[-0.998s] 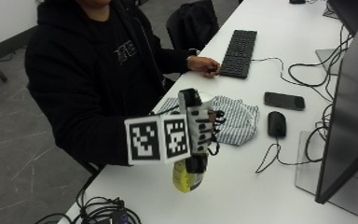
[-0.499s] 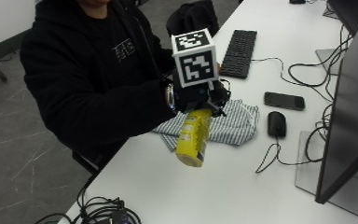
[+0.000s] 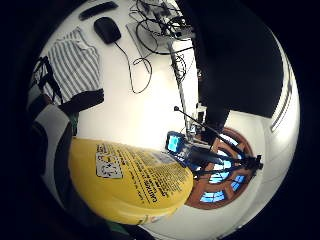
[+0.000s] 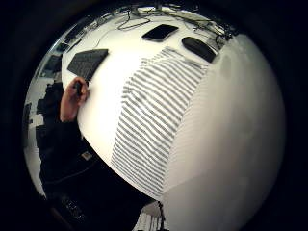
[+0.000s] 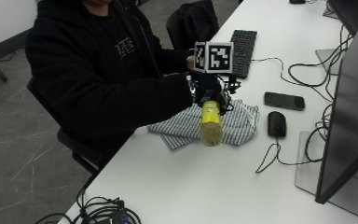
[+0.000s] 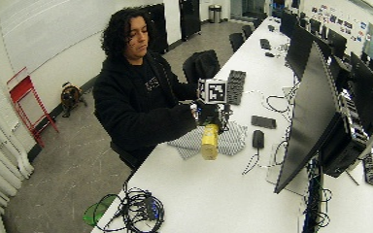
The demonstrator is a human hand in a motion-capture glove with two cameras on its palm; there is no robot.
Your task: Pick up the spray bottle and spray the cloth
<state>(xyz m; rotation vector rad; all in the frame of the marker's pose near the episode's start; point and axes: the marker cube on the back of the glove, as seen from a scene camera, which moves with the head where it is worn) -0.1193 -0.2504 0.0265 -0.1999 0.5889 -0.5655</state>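
My gloved right hand grips the top of a yellow spray bottle, held in the air above the striped cloth. The bottle hangs with its base toward the near side of the table. The cloth lies crumpled on the white table, directly beneath the hand. In the little finger side palm view the yellow bottle fills the area near the palm, with the cloth farther off. The thumb side palm view looks down on the cloth. In the wide outside view the bottle is over the cloth.
A black mouse and a phone lie just right of the cloth. A keyboard sits beyond, with the bare left hand near it. A monitor stands at the right edge. Cables bunch at the near corner.
The hand has carried the bottle from the near side of the table up and over the cloth, and the bottle now hangs more upright.
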